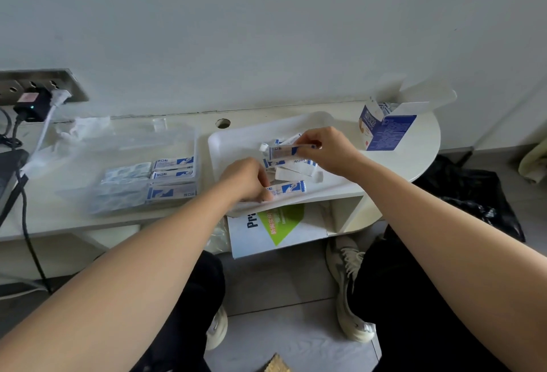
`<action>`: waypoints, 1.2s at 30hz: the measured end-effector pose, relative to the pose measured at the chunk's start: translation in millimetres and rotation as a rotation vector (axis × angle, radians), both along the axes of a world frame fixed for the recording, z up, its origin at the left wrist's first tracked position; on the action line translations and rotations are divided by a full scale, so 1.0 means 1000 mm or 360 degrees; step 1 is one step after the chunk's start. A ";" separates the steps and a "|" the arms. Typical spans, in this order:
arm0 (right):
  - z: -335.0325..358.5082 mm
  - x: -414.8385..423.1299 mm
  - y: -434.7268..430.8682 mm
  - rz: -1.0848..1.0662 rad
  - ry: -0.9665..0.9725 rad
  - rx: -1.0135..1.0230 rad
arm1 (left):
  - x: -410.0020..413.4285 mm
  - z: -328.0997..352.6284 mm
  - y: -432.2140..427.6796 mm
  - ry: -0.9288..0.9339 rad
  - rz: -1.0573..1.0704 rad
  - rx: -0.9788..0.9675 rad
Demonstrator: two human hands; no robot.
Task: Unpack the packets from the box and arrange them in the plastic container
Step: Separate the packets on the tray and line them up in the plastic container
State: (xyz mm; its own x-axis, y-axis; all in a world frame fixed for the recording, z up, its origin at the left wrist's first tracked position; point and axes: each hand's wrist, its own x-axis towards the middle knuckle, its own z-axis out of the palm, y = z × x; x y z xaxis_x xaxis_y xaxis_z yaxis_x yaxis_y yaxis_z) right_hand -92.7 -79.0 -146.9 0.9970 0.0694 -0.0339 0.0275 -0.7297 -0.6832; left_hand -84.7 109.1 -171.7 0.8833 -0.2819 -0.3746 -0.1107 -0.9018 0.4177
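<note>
Our R hand (324,149) pinches a packet (281,151); L hand (247,179), at its 7 o'clock, seemingly grips 2nd packet (289,187) on tray (228,146).

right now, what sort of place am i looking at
Probably a room at home or a small office: a low white table against a plain wall, a socket strip with plugs in, a book stored beneath the tabletop.

The booklet (296,232) reads "Pr" and "新编实用" — print on the packets (173,163) is too blurred.
</note>
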 end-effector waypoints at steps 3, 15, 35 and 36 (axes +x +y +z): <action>-0.002 -0.006 0.000 0.0283 0.0218 -0.0026 | 0.006 0.002 0.012 0.0116 0.0100 -0.0203; -0.017 -0.008 0.009 0.0218 0.0205 -0.0142 | 0.003 0.011 0.028 0.0507 0.0267 -0.0907; -0.017 -0.009 0.030 0.0176 -0.0127 -0.0187 | -0.004 0.011 0.021 -0.0317 -0.0019 -0.0213; -0.019 -0.010 0.032 0.0197 -0.0155 -0.0252 | -0.005 0.011 0.021 -0.0451 -0.0061 -0.0050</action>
